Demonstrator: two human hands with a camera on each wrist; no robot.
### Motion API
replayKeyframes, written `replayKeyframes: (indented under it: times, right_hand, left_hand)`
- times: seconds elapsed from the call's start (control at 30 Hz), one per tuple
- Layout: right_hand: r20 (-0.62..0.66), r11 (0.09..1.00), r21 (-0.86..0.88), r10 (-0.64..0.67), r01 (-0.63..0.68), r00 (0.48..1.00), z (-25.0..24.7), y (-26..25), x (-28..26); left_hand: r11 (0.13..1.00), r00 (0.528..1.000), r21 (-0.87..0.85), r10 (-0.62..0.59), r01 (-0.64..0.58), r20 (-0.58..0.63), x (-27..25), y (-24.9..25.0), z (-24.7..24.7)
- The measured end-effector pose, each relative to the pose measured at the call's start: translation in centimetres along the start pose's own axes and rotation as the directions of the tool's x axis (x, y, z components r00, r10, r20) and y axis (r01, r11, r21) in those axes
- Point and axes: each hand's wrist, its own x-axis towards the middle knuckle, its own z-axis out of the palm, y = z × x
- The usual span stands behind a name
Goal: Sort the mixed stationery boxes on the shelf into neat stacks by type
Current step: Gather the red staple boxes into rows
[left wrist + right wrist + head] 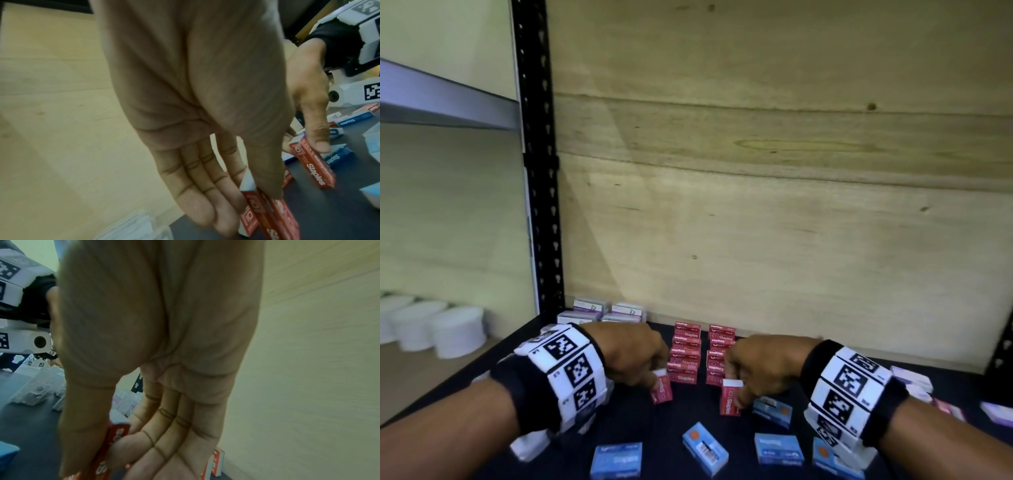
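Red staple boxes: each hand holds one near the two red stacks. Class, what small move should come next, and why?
Probably set each box onto the nearest red stack. The left hand and right hand each pinch a red staples box, just in front of the stacks; blue boxes lie unsorted.

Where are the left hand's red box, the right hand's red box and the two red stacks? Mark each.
left red box (663, 390), head view, its red side face.
right red box (730, 401), head view, its printed front.
red stacks (686, 353), head view, left stack's front.
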Motion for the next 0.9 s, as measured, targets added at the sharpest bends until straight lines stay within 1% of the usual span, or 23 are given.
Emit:
replayKeyframes:
  times: [0.13, 0.23, 0.3, 0.47, 0.57, 0.67, 0.77, 0.9]
  right_hand:
    - [-0.002, 1.0, -0.016, -0.01, 0.01, 1.0, 0.3, -0.1, 0.1]
    - [-0.03, 1.0, -0.009, 0.002, -0.002, 1.0, 0.3, -0.2, -0.2]
    - [-0.055, 1.0, 0.019, 0.015, -0.014, 0.998, 0.2, -0.2, -0.4]
    - [-0.053, 0.999, 0.033, -0.002, 0.004, 0.999, 0.0, -0.1, -0.5]
    - [-0.039, 0.999, 0.052, -0.012, 0.014, 0.999, 0.2, -0.3, -0.3]
    - [-0.027, 1.0, 0.02, -0.002, 0.002, 1.0, 0.6, -0.4, -0.1]
    - [-0.001, 1.0, -0.006, 0.011, -0.011, 1.0, 1.0, -0.6, 0.1]
    - [-0.01, 1.0, -0.027, 0.001, -0.001, 1.0, 1.2, -0.7, 0.3]
  left_hand:
    - [0.999, 0.999, -0.022, 0.048, -0.048, -0.01, 0.4, 0.4, 0.4]
    - [0.996, 0.995, -0.032, 0.087, -0.088, -0.044, 0.7, 0.2, 0.9]
    - [0.996, 0.996, -0.041, 0.081, -0.083, -0.044, 0.8, 0.1, 1.3]
    - [0.991, 0.995, -0.099, 0.089, -0.094, -0.05, 0.7, -0.1, 1.5]
    - [0.992, 0.997, -0.11, 0.058, -0.064, -0.059, 0.6, -0.2, 1.5]
    - [0.995, 0.999, -0.101, 0.014, -0.017, -0.035, 0.6, 0.1, 1.7]
    - [0.993, 0.999, -0.118, 0.025, -0.028, -0.031, 0.6, 0.4, 1.8]
    - [0.988, 1.0, -0.15, 0.018, -0.021, -0.021, 0.8, 0.5, 1.5]
